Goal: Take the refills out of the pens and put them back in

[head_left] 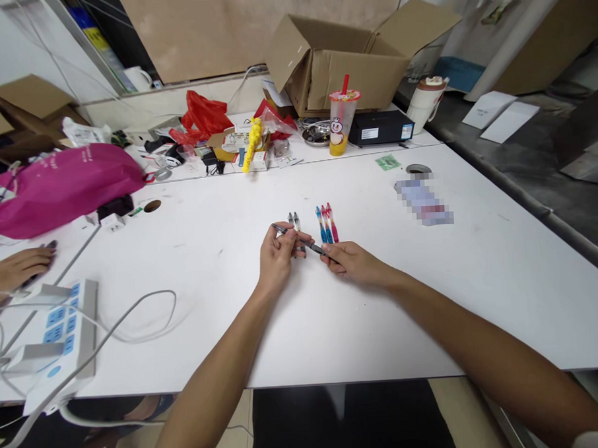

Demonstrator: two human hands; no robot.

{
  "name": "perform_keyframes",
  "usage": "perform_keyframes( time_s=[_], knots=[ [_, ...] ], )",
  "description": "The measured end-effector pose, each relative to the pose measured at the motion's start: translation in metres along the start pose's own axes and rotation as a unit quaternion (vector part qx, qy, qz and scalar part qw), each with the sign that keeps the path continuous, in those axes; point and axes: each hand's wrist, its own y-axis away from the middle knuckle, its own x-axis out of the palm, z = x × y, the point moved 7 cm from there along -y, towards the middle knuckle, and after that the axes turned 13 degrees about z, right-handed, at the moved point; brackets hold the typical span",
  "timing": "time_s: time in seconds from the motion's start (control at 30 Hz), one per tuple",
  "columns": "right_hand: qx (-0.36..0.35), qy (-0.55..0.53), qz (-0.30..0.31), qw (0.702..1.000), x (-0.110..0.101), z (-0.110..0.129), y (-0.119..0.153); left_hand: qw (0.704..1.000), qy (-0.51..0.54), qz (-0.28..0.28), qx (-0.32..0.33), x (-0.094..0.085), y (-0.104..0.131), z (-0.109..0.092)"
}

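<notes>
Above the white table (223, 300), a dark pen (310, 246) is held between my two hands, slanting from upper left to lower right. My left hand (279, 254) is closed on its upper part, thumb pressed against the barrel. The fingertips of my right hand (347, 260) pinch its lower end. Two black-and-clear pens (296, 219) lie side by side just behind my left hand, partly covered by it. To their right are a blue pen (321, 224) and two pink-red pens (332, 222), lined up close together and apart from my hands.
At left are a white power strip (80, 326) with loose cables, another person's hand (26, 267) and a magenta bag (69, 184). Along the back stand a drink cup (341, 123), a black box (381, 128) and an open cardboard box (352, 70). A blurred-out patch (424, 202) lies right.
</notes>
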Motion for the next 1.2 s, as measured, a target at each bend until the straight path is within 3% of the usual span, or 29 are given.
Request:
perform_keyframes(
  time_s=[0.07, 0.17, 0.33, 0.5, 0.6, 0.8, 0.97, 1.1, 1.2],
  knots=[
    [0.012, -0.001, 0.002, 1.0, 0.003, 0.0, 0.001, 1.0, -0.003, -0.014, -0.003, -0.001, 0.0, 0.001],
    [-0.006, 0.093, -0.052, 0.994, 0.001, 0.009, 0.006, 0.998, -0.012, -0.054, 0.005, -0.008, 0.001, 0.004],
    [-0.048, 0.255, -0.137, 0.956, -0.007, 0.025, 0.016, 0.997, -0.034, -0.072, 0.014, -0.017, 0.0, 0.006],
    [-0.091, 0.293, -0.122, 0.944, -0.007, 0.028, 0.017, 0.998, -0.016, -0.054, 0.01, -0.017, -0.001, 0.007],
    [-0.132, 0.324, -0.08, 0.933, 0.0, 0.031, 0.018, 0.998, -0.011, -0.058, 0.001, -0.019, -0.001, 0.007],
    [-0.225, 0.44, -0.009, 0.869, 0.023, 0.036, 0.021, 0.999, -0.019, -0.034, -0.032, -0.015, -0.001, 0.007],
    [-0.261, 0.491, -0.047, 0.83, 0.024, 0.035, 0.019, 0.995, -0.021, -0.048, -0.086, -0.019, -0.001, 0.012],
    [-0.238, 0.536, -0.111, 0.803, 0.012, 0.033, 0.016, 0.986, -0.075, -0.123, -0.088, -0.037, 0.001, 0.008],
    [-0.203, 0.585, -0.135, 0.774, 0.006, 0.031, 0.011, 0.981, -0.097, -0.143, -0.087, -0.044, 0.001, 0.006]
  ],
)
